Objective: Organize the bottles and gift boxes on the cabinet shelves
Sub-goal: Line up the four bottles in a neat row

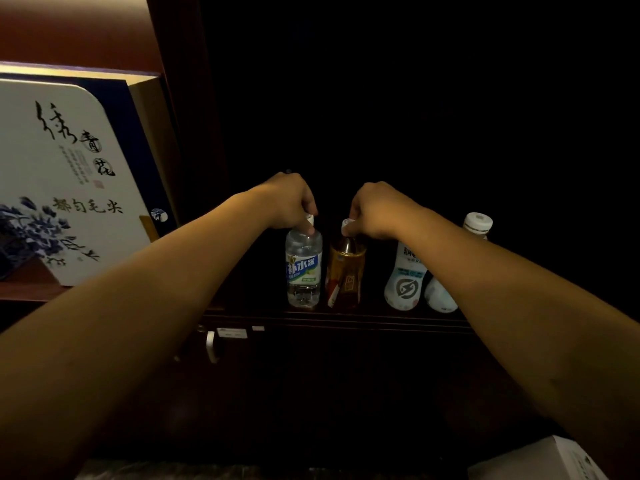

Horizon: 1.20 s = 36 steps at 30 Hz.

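Note:
A clear water bottle (pixel 303 271) with a blue and green label stands on the dark cabinet shelf (pixel 346 318). My left hand (pixel 289 200) grips it at the white cap. Right beside it stands an amber tea bottle (pixel 346 275), and my right hand (pixel 375 211) is closed on its cap. Two white drink bottles stand further right: one (pixel 406 282) with a round grey emblem, and another (pixel 441 296) partly hidden behind my right forearm, its white cap (pixel 478 223) showing above. A large white gift box (pixel 65 174) with blue floral print and calligraphy stands upright in the left compartment.
A dark upright divider (pixel 194 168) separates the gift box compartment from the bottle shelf. Below the shelf is a cabinet door with a pale handle (pixel 210 346) and small labels. A white box corner (pixel 540 460) shows at the bottom right. The shelf's interior behind the bottles is very dark.

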Tool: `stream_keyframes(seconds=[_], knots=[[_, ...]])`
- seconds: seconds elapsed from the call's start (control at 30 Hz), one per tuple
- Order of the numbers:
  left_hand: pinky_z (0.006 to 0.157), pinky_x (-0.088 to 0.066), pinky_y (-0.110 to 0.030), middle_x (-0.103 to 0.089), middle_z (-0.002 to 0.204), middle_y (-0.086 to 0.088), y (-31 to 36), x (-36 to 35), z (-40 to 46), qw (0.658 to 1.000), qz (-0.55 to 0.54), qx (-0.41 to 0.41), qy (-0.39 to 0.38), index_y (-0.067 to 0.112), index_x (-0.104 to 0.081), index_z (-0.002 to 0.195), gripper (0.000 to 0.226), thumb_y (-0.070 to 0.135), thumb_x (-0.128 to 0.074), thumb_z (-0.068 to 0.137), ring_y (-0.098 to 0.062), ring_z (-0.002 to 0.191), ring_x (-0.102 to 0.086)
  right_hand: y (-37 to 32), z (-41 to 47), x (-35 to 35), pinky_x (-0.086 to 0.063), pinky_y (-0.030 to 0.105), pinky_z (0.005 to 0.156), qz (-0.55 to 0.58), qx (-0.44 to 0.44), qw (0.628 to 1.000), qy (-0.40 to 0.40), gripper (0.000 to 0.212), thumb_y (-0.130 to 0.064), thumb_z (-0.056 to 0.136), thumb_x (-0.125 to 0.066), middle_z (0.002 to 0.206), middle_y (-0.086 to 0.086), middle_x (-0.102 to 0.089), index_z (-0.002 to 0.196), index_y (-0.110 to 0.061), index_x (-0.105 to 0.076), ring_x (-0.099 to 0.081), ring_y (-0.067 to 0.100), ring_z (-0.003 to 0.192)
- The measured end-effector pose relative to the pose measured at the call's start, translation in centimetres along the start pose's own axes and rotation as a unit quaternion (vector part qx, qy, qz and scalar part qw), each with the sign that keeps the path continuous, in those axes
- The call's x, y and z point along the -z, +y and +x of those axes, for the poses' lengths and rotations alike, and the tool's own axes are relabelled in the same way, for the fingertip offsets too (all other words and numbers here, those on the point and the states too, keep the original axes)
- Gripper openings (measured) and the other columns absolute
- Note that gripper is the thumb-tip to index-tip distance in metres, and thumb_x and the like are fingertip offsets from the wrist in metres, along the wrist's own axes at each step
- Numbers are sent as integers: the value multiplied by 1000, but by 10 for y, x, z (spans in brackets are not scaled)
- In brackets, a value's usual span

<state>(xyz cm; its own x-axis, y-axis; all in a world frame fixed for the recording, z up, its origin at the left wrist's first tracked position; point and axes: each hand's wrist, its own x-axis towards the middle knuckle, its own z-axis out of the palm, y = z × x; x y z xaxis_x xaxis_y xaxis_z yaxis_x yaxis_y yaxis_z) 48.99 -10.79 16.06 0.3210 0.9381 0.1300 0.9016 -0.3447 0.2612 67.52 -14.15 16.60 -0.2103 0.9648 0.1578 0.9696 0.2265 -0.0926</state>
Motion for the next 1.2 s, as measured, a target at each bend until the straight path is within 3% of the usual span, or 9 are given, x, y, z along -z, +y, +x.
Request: stream_keyframes(seconds=[0.23,0.53,0.87,1.0,1.07,1.2], knots=[[89,-45,-27,-66,119,1,-3,1,2,1000,7,-10,-4,18,-72,113,39,27,-84,78,-17,115,-58,-8,8,-3,-40,30,63,-16,-33,999,3,29,-35,84,-77,89,5,-61,96,-11,-66,-59,20,80],[80,-42,-24,-68,112,3,-6,7,4,998,46,-30,-11,17,-74,112,38,29,-85,77,-8,96,-55,-5,10,-6,-42,30,64,-46,-14,999,5,32,-37,85,-76,92,6,-62,100,-10,-66,-61,21,83],[82,-47,-25,-68,111,1,-10,13,-2,997,76,-16,-28,17,-72,112,36,27,-83,79,-14,100,-61,3,14,-10,-40,29,57,-13,-3,1000,11,33,-39,82,-77,82,4,-62,92,-10,-68,-61,21,75],[88,-51,-33,-68,114,-3,3,11,-3,993,115,-7,-16,18,-67,120,47,39,-81,80,-19,105,-62,21,5,-8,-47,31,65,44,16,999,18,43,-48,81,-77,100,2,-68,107,-15,-71,-62,19,86],[93,-51,-37,-68,118,-4,17,11,-1,992,121,-19,14,17,-64,126,53,41,-79,82,-20,108,-62,36,1,1,-44,29,68,77,19,996,40,51,-51,80,-76,108,0,-66,119,-19,-67,-61,18,94],[92,-51,-35,-69,118,-3,60,14,11,993,64,-82,51,16,-65,125,46,38,-76,86,-18,107,-64,76,-3,31,-47,27,74,88,17,994,61,31,-40,86,-74,105,-1,-68,112,-23,-71,-63,14,94]])
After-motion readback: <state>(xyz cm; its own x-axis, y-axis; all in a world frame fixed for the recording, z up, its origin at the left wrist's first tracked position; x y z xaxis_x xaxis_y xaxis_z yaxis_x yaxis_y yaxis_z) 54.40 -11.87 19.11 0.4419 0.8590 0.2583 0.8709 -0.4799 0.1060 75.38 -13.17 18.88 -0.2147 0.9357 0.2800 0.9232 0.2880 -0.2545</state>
